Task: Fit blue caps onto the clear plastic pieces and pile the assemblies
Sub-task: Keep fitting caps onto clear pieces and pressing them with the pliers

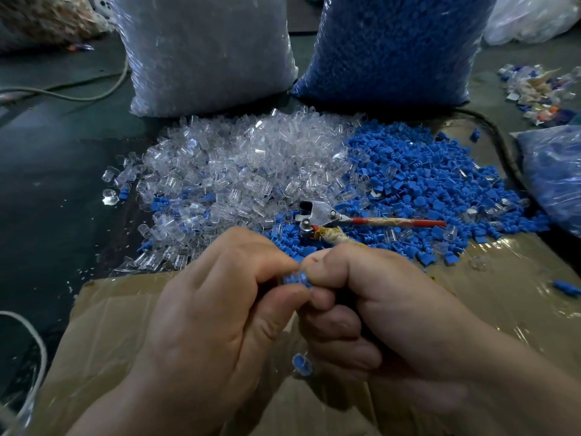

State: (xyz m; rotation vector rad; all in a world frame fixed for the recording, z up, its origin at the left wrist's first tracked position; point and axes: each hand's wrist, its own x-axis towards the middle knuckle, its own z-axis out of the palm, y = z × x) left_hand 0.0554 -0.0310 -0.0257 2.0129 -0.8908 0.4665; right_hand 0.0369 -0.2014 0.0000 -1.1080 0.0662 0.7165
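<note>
Ahead, pliers [327, 219] lie across the blue caps [424, 184].

surface: dark green worktop [47, 184] | cover: brown cardboard sheet [103, 325] under glossy film, near and right | cables: pale cable [78, 96] far left, dark cable [503, 146] right, white cord [37, 341] near left | light: soft glare on film, right

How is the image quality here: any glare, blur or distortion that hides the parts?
Head view: wide-angle bending at the edges; glare on the taped cardboard at right; the table at left is dark, detail lost; the cap pinched between the left hand and right hand is blurred; the clear pile stays readable.
</note>
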